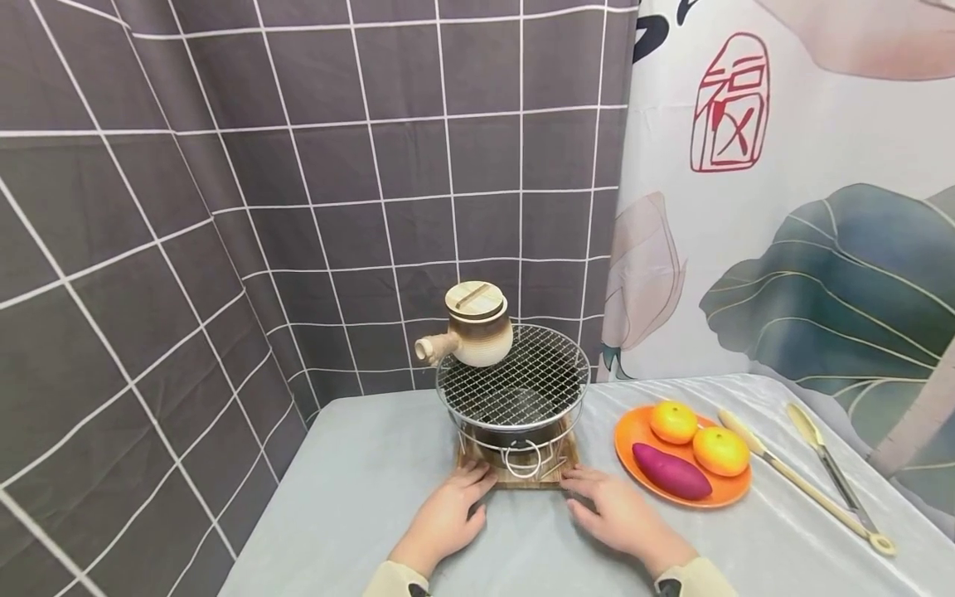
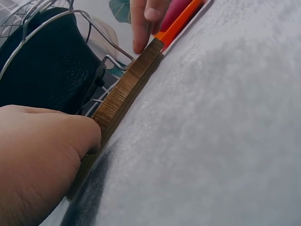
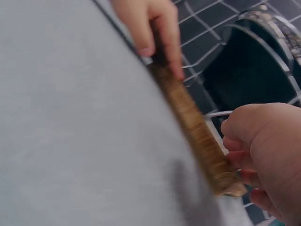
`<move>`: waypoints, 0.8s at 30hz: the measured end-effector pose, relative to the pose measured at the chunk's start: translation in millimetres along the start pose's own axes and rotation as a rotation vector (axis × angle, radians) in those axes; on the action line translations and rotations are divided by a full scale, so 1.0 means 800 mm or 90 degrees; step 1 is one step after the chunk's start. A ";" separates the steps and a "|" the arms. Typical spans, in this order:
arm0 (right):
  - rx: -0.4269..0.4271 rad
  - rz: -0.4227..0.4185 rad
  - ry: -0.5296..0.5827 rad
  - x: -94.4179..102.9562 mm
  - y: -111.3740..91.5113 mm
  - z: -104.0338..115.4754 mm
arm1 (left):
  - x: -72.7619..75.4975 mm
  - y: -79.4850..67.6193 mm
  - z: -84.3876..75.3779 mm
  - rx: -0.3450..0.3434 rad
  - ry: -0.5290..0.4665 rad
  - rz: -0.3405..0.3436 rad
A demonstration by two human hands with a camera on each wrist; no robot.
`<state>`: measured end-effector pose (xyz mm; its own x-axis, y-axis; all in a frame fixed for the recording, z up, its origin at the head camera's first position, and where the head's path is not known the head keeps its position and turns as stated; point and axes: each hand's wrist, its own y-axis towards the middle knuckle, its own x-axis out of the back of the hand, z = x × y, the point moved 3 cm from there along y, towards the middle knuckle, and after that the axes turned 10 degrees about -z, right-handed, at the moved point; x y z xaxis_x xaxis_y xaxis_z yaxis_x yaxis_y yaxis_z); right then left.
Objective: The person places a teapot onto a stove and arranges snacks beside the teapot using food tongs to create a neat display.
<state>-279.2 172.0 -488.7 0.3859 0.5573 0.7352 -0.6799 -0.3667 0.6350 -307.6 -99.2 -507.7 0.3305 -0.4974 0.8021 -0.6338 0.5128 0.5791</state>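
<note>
A small round grill stove with a wire mesh top (image 1: 522,390) stands on a square wooden board (image 1: 522,479). My left hand (image 1: 448,516) has its fingers at the board's front left corner, thumb apart from the edge. At the front right corner, the fingers of my right hand (image 1: 619,516) touch or nearly touch the wood. Both hands look fairly straight-fingered from the head view. On the mesh's left side sits a brown and cream clay pot (image 1: 485,342) with a wooden lid (image 1: 474,300) and a side handle pointing left. The board's edge (image 2: 127,92) also shows in the left wrist view.
Right of the stove, an orange plate (image 1: 686,499) holds two orange citrus fruits (image 1: 697,438) and a purple sweet potato (image 1: 671,471). Tongs with pale ends (image 1: 809,489) lie spread at the far right. A grey tiled curtain (image 1: 388,166) hangs behind the table.
</note>
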 end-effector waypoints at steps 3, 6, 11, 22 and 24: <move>-0.013 -0.004 -0.012 0.016 0.004 -0.008 | -0.001 0.000 0.000 0.002 -0.003 -0.007; -0.023 -0.022 -0.028 0.037 0.009 -0.018 | -0.002 -0.001 0.000 0.003 0.001 -0.010; -0.033 -0.073 -0.059 0.081 0.014 -0.035 | -0.003 -0.002 -0.001 0.004 0.004 -0.014; -0.136 -0.118 -0.120 0.165 0.007 -0.088 | -0.001 -0.002 -0.001 0.004 0.015 -0.025; -0.149 -0.117 -0.127 0.175 0.000 -0.101 | -0.002 -0.002 -0.002 0.005 0.016 -0.025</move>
<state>-275.6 310.2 -405.1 0.6140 0.4330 0.6599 -0.7031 -0.0799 0.7066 -306.3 -98.2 -509.5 0.3726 -0.4985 0.7827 -0.6257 0.4880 0.6086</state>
